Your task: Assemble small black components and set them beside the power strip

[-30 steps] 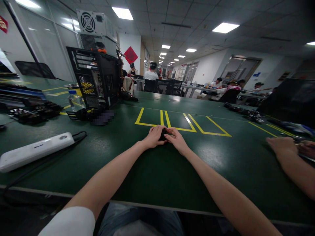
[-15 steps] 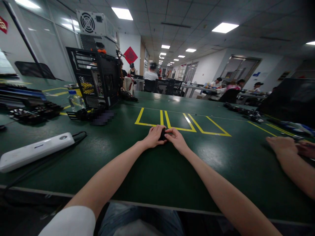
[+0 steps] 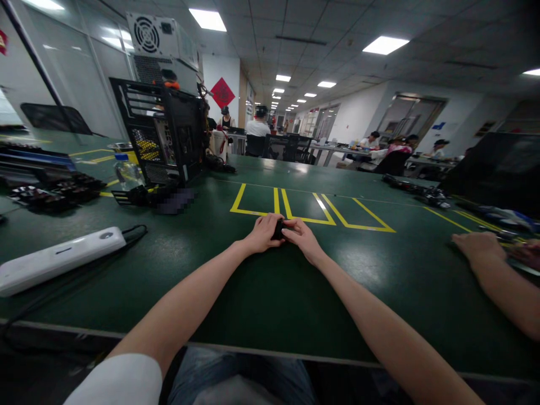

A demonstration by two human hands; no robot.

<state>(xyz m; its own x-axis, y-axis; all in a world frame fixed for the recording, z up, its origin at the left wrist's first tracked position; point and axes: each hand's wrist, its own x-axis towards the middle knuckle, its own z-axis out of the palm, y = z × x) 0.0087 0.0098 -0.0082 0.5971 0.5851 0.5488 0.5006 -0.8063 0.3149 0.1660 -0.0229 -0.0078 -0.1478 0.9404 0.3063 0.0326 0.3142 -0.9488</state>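
1. From my end, the small black object (image 3: 278,229) sits just on the near side of the yellow tape (image 3: 371,228); I can't tell whether it touches the bench (image 3: 261,304).
2. The left hand (image 3: 265,233) curls its fingers around it, while the right hand (image 3: 302,238) pinches its right side, probably to steady it between both.
3. Those fingers block my view of its shape.
4. Left of the tape I see a white box (image 3: 63,260), a bottle (image 3: 126,171) and a computer case (image 3: 185,135).
5. Right of the tape, another person's hand (image 3: 481,247) is well apart.

green table (image 3: 287,304) carries yellow tape (image 3: 369,228), white device (image 3: 63,259), black computer case (image 3: 185,135)
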